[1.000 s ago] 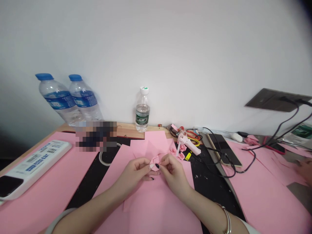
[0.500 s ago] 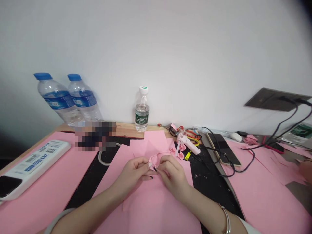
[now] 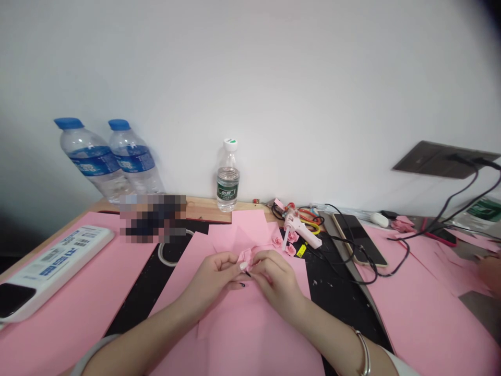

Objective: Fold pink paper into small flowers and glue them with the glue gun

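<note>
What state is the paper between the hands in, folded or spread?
Folded: the pink paper piece shows layered creases where the left hand and right hand pinch it.

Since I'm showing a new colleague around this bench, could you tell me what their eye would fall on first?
The eye goes first to the centre, where the left hand and right hand pinch a small folded paper piece above a pink sheet. Just beyond them lie small paper roses beside a pale pink glue gun. At the back left, two large blue-capped water bottles stand by the wall.
</note>
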### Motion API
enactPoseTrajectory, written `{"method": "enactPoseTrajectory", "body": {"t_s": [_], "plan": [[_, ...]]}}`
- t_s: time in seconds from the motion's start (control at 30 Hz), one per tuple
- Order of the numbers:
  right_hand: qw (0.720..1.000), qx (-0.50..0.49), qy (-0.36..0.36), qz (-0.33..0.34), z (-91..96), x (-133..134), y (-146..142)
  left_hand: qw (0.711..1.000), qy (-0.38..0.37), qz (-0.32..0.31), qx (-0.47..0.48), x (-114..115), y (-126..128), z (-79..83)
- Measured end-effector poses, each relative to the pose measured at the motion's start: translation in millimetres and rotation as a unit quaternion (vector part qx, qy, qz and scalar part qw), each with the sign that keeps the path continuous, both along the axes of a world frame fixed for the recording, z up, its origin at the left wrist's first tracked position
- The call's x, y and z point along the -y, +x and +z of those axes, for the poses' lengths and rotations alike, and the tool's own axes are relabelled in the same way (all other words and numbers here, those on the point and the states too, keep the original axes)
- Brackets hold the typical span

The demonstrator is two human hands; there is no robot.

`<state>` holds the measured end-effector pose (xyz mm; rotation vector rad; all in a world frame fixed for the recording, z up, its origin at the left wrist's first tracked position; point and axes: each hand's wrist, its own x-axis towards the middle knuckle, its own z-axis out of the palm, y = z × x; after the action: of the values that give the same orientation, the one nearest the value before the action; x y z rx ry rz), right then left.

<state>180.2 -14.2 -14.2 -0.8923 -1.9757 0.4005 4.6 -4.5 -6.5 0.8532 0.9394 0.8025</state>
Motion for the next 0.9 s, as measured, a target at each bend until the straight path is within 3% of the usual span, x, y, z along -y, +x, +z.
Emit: {"method": "enactPoseTrajectory", "body": {"t_s": [0.13, 0.3, 0.4, 0.57, 0.9], "plan": [[0.999, -0.016, -0.039, 0.010, 3.5, 2.0, -0.6, 1.000, 0.011, 0.011, -0.015, 0.3, 1.8, 1.9], [0.988, -0.060, -0.129, -0.061, -1.3, 1.5, 0.1, 1.000, 0.005, 0.005, -0.011, 0.1, 3.2, 1.9], [0.983, -0.004, -0.179, -0.048, -4.1, -0.7, -0.8, 1.000, -0.004, 0.009, -0.024, 0.3, 3.5, 1.7], [0.979, 0.072, -0.187, -0.032, -3.0, -1.8, -2.3, 1.000, -0.010, -0.007, -0.025, 0.1, 2.7, 1.0], [0.978, 0.064, -0.196, -0.009, -3.2, -1.1, -2.2, 0.999, -0.013, -0.022, -0.031, 2.3, 2.3, 5.4]]}}
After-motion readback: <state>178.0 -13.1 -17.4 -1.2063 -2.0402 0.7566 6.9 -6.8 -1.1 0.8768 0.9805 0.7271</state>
